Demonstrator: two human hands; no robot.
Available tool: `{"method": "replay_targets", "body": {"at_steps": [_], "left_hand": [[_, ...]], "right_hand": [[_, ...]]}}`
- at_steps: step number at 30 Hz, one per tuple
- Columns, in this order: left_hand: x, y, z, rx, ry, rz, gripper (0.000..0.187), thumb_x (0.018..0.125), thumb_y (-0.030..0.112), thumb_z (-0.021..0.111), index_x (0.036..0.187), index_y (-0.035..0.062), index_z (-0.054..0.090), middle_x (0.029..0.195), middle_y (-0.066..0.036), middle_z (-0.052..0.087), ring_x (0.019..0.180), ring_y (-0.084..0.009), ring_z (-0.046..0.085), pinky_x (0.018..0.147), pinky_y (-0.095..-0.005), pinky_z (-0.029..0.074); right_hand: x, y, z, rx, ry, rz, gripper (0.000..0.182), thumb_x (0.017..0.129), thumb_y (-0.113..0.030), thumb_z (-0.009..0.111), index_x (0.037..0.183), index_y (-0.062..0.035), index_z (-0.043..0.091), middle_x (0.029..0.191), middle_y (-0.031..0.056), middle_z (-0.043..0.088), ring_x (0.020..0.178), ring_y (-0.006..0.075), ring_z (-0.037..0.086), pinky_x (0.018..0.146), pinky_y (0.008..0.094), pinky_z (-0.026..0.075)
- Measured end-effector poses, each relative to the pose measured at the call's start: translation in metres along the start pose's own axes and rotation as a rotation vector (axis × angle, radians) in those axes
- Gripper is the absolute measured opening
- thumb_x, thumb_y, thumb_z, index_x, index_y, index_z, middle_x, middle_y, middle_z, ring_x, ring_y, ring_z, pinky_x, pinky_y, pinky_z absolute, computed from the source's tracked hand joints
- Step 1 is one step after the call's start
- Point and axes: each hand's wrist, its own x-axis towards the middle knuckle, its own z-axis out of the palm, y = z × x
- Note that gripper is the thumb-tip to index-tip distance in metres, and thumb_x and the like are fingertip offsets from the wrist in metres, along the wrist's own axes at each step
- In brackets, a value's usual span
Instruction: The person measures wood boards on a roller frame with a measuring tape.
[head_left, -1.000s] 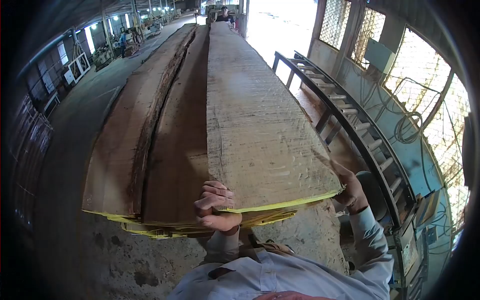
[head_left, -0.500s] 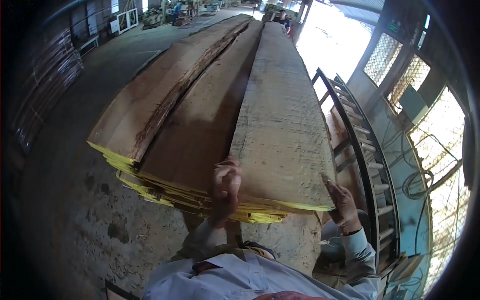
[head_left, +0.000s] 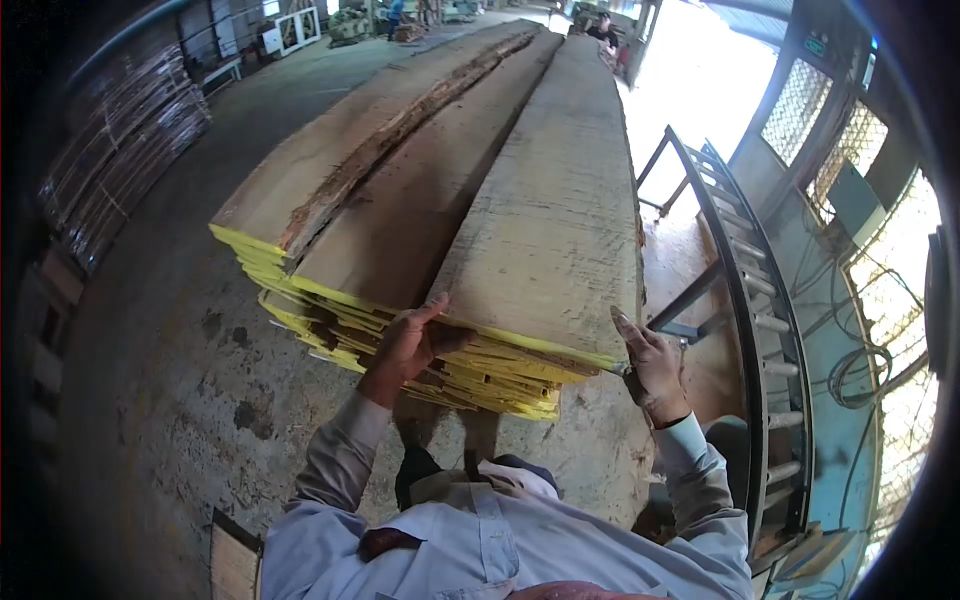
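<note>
Head view: L hand (head_left: pixel 408 342) & R hand (head_left: pixel 654 368) clamped on near corners of board (head_left: pixel 560 215), prob heavy, stiff, rough, best held there w/ fingers under

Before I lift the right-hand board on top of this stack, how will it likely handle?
The board is solid-looking wood, so probably stiff, perhaps flexing slightly over its length. Stretching far beyond arm's reach, it's likely heavy. Its rough-looking surface should resist slipping.
</note>
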Motion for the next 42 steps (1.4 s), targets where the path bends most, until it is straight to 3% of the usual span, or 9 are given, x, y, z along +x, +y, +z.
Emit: {"method": "replay_targets", "body": {"at_steps": [6,9,11,15,28,31,33,38,42], "left_hand": [[0.012,-0.016,0.002,0.138,0.063,0.099,0.026,0.097,0.026,0.068,0.102,0.0010,0.066,0.089,-0.016,0.074,0.072,-0.0262,0.074,0.062,-0.0334,0.063],[0.013,-0.022,0.006,0.220,0.124,0.206,0.026,0.095,0.026,0.070,0.098,0.0014,0.065,0.084,-0.015,0.073,0.065,-0.0243,0.072,0.056,-0.0329,0.061],[0.011,-0.038,0.002,0.248,0.079,0.221,0.028,0.092,0.029,0.074,0.103,0.0056,0.064,0.082,-0.008,0.071,0.063,-0.0190,0.070,0.054,-0.0323,0.059],[-0.017,-0.073,0.025,0.337,0.105,0.314,0.032,0.093,0.034,0.071,0.094,0.0029,0.062,0.068,-0.005,0.063,0.049,-0.0163,0.063,0.044,-0.0312,0.051],[-0.119,-0.062,-0.019,0.344,0.001,-0.019,0.037,0.094,0.033,0.073,0.112,0.0015,0.063,0.092,-0.010,0.067,0.056,-0.0204,0.066,0.048,-0.0332,0.053],[-0.100,-0.067,-0.055,0.528,-0.035,-0.060,0.043,0.096,0.033,0.069,0.124,0.0015,0.062,0.110,-0.011,0.068,0.090,-0.0232,0.070,0.069,-0.0369,0.058],[-0.080,-0.075,-0.078,0.485,-0.088,-0.084,0.045,0.100,0.035,0.064,0.129,0.0014,0.061,0.116,-0.010,0.069,0.105,-0.0223,0.068,0.080,-0.0383,0.058],[-0.072,-0.050,-0.026,0.160,-0.217,-0.278,0.040,0.104,0.034,0.056,0.126,0.0014,0.063,0.117,-0.008,0.070,0.103,-0.0183,0.069,0.089,-0.0369,0.058],[-0.066,-0.072,-0.021,0.151,-0.232,-0.109,0.037,0.103,0.025,0.059,0.132,0.0008,0.060,0.123,-0.008,0.068,0.108,-0.0210,0.068,0.090,-0.0408,0.059]], "right_hand": [[0.009,0.006,-0.022,-0.124,0.026,-0.043,0.045,0.103,-0.026,0.063,0.133,0.0070,0.058,0.129,0.0114,0.065,0.110,0.0144,0.063,0.091,0.0294,0.053],[0.006,0.003,-0.027,-0.141,0.007,-0.058,0.050,0.099,-0.036,0.067,0.128,0.0044,0.061,0.097,0.0058,0.070,0.072,0.0109,0.065,0.059,0.0266,0.052],[-0.023,-0.016,-0.017,-0.455,0.197,0.131,0.052,0.096,-0.045,0.069,0.123,-0.0003,0.064,0.066,-0.0016,0.056,0.040,0.0093,0.045,0.036,0.0275,0.032],[-0.055,-0.001,-0.053,-0.321,0.261,0.128,0.049,0.099,-0.033,0.066,0.130,0.0049,0.062,0.123,0.0082,0.067,0.109,0.0168,0.064,0.094,0.0299,0.051],[-0.146,0.092,-0.042,-0.117,0.275,0.116,0.050,0.095,-0.019,0.067,0.139,0.0020,0.056,0.135,0.0109,0.063,0.119,0.0207,0.061,0.103,0.0313,0.044],[-0.150,0.103,-0.079,-1.254,0.051,-0.224,0.069,0.075,-0.006,0.063,0.143,-0.0034,0.054,0.138,0.0206,0.059,0.127,0.0332,0.057,0.108,0.0368,0.044],[-0.156,0.094,-0.075,-1.432,0.031,-0.263,0.081,0.064,-0.001,0.062,0.145,-0.0060,0.054,0.142,0.0255,0.055,0.132,0.0394,0.054,0.111,0.0402,0.044],[-0.167,0.080,-0.021,0.180,0.336,0.113,0.044,0.101,-0.015,0.062,0.140,0.0028,0.053,0.136,0.0122,0.062,0.118,0.0239,0.064,0.100,0.0336,0.053],[-0.190,0.093,-0.016,0.240,0.309,-0.051,0.041,0.100,-0.017,0.064,0.134,0.0052,0.056,0.127,0.0102,0.065,0.109,0.0200,0.068,0.090,0.0338,0.061]]}}
